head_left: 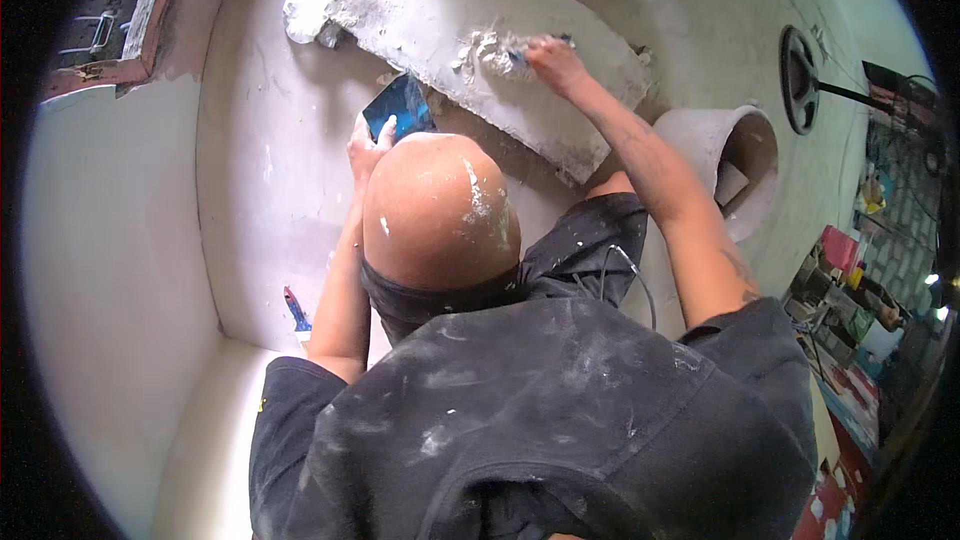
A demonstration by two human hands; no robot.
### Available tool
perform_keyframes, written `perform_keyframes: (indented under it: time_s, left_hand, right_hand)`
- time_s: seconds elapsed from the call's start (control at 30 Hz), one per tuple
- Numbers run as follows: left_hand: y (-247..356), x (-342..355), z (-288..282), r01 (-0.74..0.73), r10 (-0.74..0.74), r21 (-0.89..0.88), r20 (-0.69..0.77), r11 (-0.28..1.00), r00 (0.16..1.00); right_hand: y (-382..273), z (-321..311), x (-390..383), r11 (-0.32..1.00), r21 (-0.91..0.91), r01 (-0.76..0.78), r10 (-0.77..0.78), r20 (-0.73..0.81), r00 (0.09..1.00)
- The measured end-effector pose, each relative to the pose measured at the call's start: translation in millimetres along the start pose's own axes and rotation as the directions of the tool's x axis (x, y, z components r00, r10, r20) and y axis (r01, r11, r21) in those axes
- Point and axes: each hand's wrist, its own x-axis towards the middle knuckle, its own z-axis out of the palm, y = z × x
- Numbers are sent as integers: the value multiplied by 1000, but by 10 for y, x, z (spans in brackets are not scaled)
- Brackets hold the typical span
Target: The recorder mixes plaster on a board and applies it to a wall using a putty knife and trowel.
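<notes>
My left hand grips a shiny blue flat-bladed scraper, its blade standing up beside the near edge of a pale board. Over the board's middle, my right hand is closed around a small putty knife with blue showing at both ends of the grip. Its tip is at a heap of wet whitish plaster spread on the board. The board lies slanted, crusted with dried plaster along its edges. My bent knee, smeared with white, is just below the left hand.
A paintbrush with a blue and red handle lies by my left forearm. Right of the board are a pale round bucket on its side and a black wheel. A crumpled white bag touches the board's left end. Cluttered items fill the far right.
</notes>
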Motion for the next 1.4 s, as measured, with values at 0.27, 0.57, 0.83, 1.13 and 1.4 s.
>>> perform_keyframes:
  time_s: [0.27, 0.57, 0.83, 1.13, 1.4]
  left_hand:
    - [-131, 85, 9, -93, 93, 30, -24, 995, 995]
    - [-203, 10, -100, -12, 13, 21, -24, 1000, 1000]
    - [-147, -7, -192, -18, 16, -34, -39, 999, 999]
    - [-231, -13, -132, -62, 61, -31, -41, 998, 997]
    - [13, -79, -279, 154, -154, 1, 52, 988, 987]
  right_hand:
    - [349, -516, 432, 977, 207, 55, -54, -8, 999]
    - [106, -298, 699, 990, -76, 116, -106, 115, 988]
    - [242, -413, 406, 987, 2, 158, -156, 198, 968]
    - [-24, -646, 1018, 975, 96, 201, -199, -37, 979]
    - [-161, -369, 645, 950, -47, 310, -309, 21, 951]
